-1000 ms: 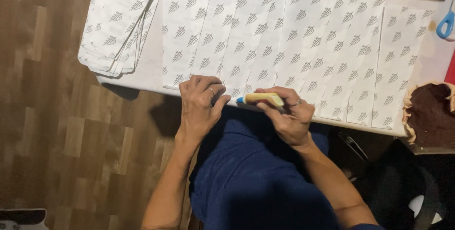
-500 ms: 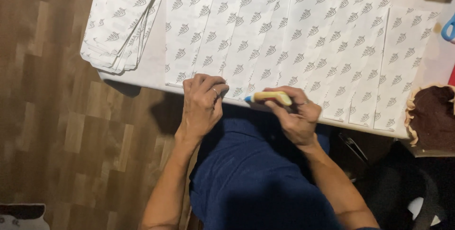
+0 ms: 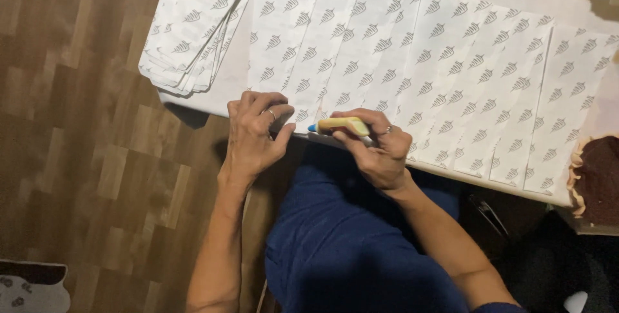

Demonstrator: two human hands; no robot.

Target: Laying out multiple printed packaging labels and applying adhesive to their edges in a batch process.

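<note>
The right hand (image 3: 380, 152) is clamped on a yellow glue stick (image 3: 340, 125) at the surface's near edge — light, stiff, best gripped mid-barrel — while the left hand (image 3: 255, 134) presses flat, empty, on thin, floppy printed paper sheets (image 3: 412, 68).

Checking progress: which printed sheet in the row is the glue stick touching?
The leftmost sheet; the glue stick tip meets its near edge, pinned by the left hand.
</note>
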